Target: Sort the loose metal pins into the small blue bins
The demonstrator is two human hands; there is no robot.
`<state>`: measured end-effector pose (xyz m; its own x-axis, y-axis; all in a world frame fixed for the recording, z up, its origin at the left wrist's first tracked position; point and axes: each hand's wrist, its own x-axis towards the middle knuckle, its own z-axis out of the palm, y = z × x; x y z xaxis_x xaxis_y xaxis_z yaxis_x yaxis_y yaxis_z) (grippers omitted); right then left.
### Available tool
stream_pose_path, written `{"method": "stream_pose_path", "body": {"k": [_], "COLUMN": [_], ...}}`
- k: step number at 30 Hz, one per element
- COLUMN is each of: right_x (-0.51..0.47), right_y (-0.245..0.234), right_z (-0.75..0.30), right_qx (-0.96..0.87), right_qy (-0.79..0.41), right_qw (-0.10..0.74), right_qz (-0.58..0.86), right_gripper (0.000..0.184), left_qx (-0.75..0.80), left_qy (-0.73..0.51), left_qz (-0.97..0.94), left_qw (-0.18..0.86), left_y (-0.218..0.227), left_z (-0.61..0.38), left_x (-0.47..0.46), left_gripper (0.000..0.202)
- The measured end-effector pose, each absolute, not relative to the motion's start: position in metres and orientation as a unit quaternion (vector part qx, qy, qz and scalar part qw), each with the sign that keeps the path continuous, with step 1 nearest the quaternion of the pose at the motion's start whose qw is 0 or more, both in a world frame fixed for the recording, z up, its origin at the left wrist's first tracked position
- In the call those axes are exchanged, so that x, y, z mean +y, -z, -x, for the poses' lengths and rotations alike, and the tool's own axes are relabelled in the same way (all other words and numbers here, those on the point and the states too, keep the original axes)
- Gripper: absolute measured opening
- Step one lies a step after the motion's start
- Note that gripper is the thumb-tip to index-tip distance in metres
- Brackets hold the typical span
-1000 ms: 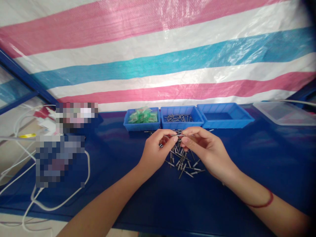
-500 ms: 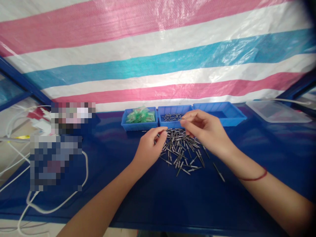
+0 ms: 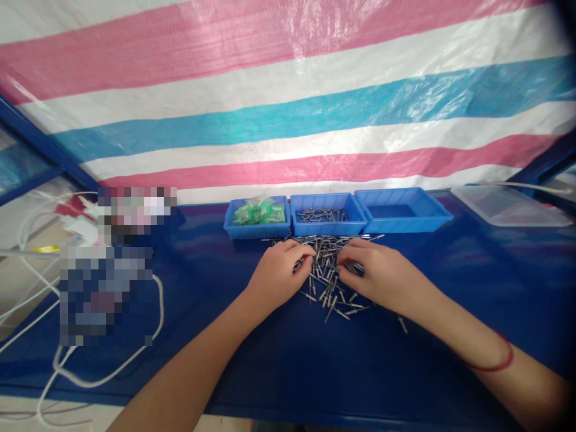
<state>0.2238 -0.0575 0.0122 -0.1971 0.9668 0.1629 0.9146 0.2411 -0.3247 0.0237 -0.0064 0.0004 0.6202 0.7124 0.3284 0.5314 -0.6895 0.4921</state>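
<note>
A loose pile of blind rivets (image 3: 330,294), silvery with thin dark stems, lies on the blue table. My left hand (image 3: 279,273) is at the pile's left side, thumb and forefinger curled together at the rivets. Across from it, my right hand (image 3: 382,273) reaches into the right side, its fingers bent and thumb drawn close to them. Whatever is between the fingertips of either hand is too small or hidden to make out. Just behind the pile, a blue bin (image 3: 327,229) holds more rivets.
Left of the rivet bin stands a blue bin (image 3: 258,231) of green-and-clear plastic packets; right of it is another blue bin (image 3: 405,225). A translucent lid (image 3: 504,207) lies at the far right. White cable (image 3: 159,306) loops on the left. Striped sheeting (image 3: 288,126) hangs behind.
My right hand has come down from the front of the rivet bin to the pile. My left hand has shifted slightly right and nearer to me, further over the rivets.
</note>
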Motion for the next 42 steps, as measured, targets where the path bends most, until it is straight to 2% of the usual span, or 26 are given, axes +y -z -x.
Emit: {"method": "stream_pose_path", "body": {"k": [5,11,14,19,24,30,38,42], "right_x": [-0.062,-0.063,-0.064,-0.064,-0.064,-0.07,-0.073,-0.071], "right_y": [0.0,0.002,0.0,-0.01,-0.012,-0.005,-0.005,-0.006], "right_z": [-0.213,-0.215,-0.22,-0.228,-0.226,-0.217,-0.204,-0.203], "right_qx": [-0.775,-0.766,-0.762,-0.735,-0.707,-0.66,-0.588,-0.549], "right_qy": [-0.031,-0.015,-0.028,-0.122,-0.223,-0.346,-0.463,-0.512], "right_qw": [0.074,0.056,0.092,0.215,0.277,0.375,0.44,0.432], "right_qz": [0.627,0.64,0.64,0.632,0.611,0.552,0.496,0.5], "right_gripper": [0.02,0.022,0.018,0.012,0.015,0.021,0.022,0.025], "left_qx": [0.353,0.35,0.345,0.351,0.368,0.378,0.375,0.36], "left_qy": [-0.252,-0.241,-0.251,-0.279,-0.278,-0.323,-0.373,-0.39], "left_qz": [-0.884,-0.89,-0.887,-0.86,-0.832,-0.775,-0.755,-0.763], "left_qw": [0.175,0.165,0.178,0.241,0.308,0.391,0.388,0.369], "left_y": [-0.004,-0.003,-0.001,-0.001,-0.004,-0.006,-0.009,-0.011], "left_z": [-0.024,-0.025,-0.025,-0.029,-0.033,-0.036,-0.036,-0.036], "left_x": [-0.009,-0.011,-0.012,-0.018,-0.024,-0.026,-0.03,-0.031], "left_gripper": [0.02,0.02,0.021,0.021,0.028,0.02,0.018,0.014]}}
